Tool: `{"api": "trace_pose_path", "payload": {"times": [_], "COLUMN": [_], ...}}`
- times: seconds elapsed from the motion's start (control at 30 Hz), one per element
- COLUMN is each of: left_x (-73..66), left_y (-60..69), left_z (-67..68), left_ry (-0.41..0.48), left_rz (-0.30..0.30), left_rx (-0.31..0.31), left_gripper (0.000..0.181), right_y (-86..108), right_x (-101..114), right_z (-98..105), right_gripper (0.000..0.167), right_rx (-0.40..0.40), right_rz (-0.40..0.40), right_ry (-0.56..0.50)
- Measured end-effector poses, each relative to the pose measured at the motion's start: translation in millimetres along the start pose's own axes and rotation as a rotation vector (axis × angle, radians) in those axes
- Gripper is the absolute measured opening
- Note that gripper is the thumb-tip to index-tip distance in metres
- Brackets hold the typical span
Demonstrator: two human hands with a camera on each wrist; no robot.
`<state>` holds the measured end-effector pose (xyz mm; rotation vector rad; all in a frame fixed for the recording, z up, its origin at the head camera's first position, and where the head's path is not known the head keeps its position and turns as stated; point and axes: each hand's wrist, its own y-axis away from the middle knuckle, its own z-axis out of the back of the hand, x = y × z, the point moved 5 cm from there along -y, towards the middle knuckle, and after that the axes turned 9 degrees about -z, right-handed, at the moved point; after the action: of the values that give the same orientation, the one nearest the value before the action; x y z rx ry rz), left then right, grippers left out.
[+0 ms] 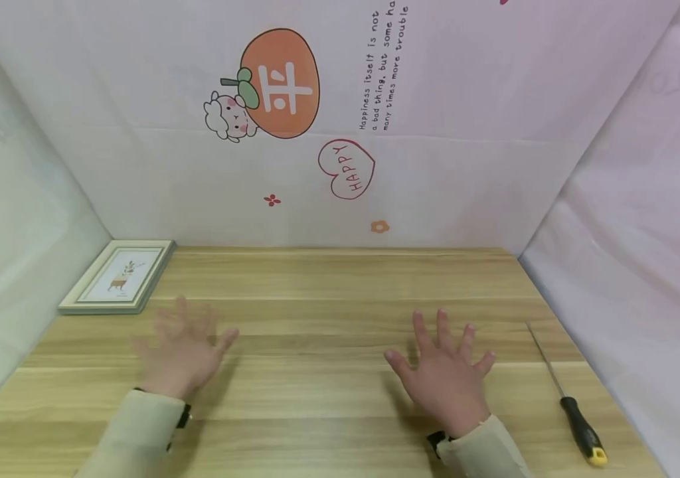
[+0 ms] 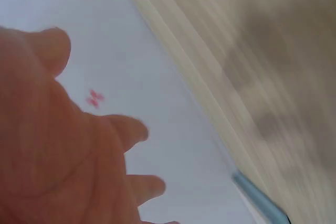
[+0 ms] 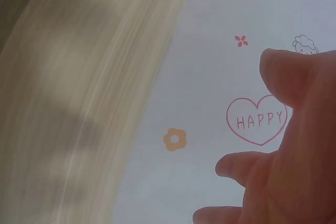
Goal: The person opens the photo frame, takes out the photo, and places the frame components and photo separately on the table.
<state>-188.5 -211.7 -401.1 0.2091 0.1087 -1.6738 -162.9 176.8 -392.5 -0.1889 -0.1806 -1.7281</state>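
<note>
My left hand [image 1: 181, 352] hovers above the left part of the wooden table, fingers spread and blurred, holding nothing. Just beyond it lies a picture frame [image 1: 119, 277] with a pale border and a small drawing inside. My right hand [image 1: 444, 378] is over the right part of the table, its fingers straight and spread with nothing in them. To its right is a screwdriver [image 1: 581, 428] with a black and yellow handle, its thin metal shaft pointing away from me. In the left wrist view, a blue-grey edge [image 2: 260, 198], probably the picture frame's, shows at the bottom.
The wood-grain table [image 1: 316, 372] is bounded by a white printed cloth [image 1: 435, 186] at the back, and by more cloth on the left and right sides. The picture frame sits close to the left cloth, and the screwdriver lies near the right edge.
</note>
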Motion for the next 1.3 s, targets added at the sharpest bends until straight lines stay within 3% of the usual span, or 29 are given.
{"api": "trace_pose_path", "payload": {"times": [0.17, 0.43, 0.57, 0.67, 0.8, 0.97, 1.3], "left_x": [54.8, 145.4, 179.9, 197.0, 207.0, 204.2, 191.4], "left_y": [-18.4, -39.8, -46.3, -49.5, -54.3, -59.0, -55.8], "left_z": [12.1, 17.7, 17.9, 12.9, 7.5, 8.1, 6.7], "left_ry": [0.023, 0.098, 0.145, 0.171, 0.147, 0.044, 0.065], "left_rz": [0.054, 0.144, 0.179, 0.181, 0.129, 0.043, 0.084], "left_rx": [-0.041, -0.038, -0.016, 0.053, 0.125, 0.116, 0.107], "left_gripper": [0.103, 0.112, 0.117, 0.114, 0.103, 0.087, 0.075], "right_y": [0.4, 0.4, 0.0, 0.1, 0.2, -0.4, -0.4], "right_x": [-2.6, -7.0, -8.5, -9.7, -10.6, -11.1, -10.1], "right_z": [1.4, 0.5, 1.0, 0.9, 0.7, 0.0, -0.6], "right_gripper": [0.097, 0.097, 0.098, 0.098, 0.098, 0.098, 0.097], "right_rx": [0.0, 0.017, 0.018, 0.02, 0.021, 0.03, 0.015], "right_rz": [-0.005, -0.005, -0.006, -0.009, -0.012, -0.022, -0.013], "right_ry": [-0.003, 0.001, 0.003, -0.004, -0.013, -0.009, -0.015]}}
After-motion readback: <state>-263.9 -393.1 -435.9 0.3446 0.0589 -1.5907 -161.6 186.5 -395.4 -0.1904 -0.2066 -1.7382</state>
